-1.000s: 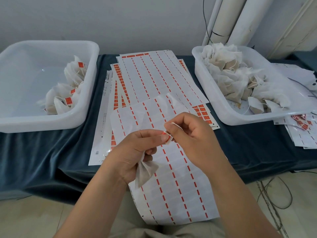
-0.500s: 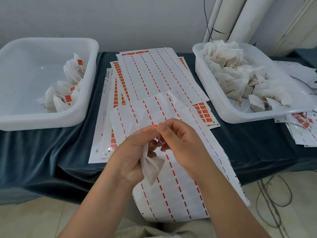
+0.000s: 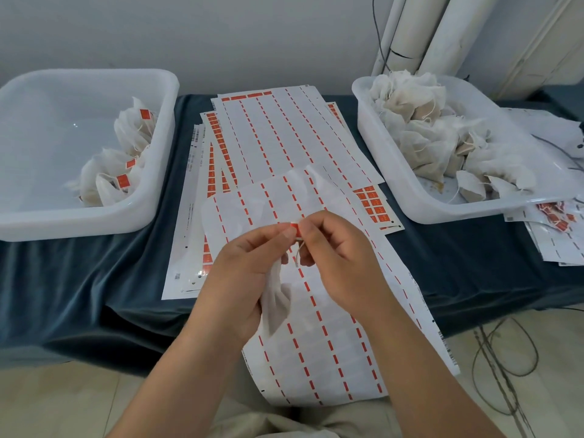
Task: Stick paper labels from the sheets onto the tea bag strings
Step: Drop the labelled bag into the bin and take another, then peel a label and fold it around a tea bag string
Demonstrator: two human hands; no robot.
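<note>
We see the left hand [image 3: 243, 267] and right hand [image 3: 335, 257] meet above the white, red-dashed label sheet [image 3: 331, 343]. Both pinch a small red paper label [image 3: 294, 228] between thumb and forefinger. The thin white string [image 3: 298, 252] trails below it, and the white mesh tea bag [image 3: 275, 298] hangs beneath the left palm.

A dark blue cloth [image 3: 79, 295] covers the table. On it sit a white left tub [image 3: 79, 224] and a white right tub [image 3: 379, 159]. Pale pipes [image 3: 407, 26] rise behind the right tub. Cables [image 3: 505, 358] loop on the tiled floor [image 3: 63, 406], near right.
</note>
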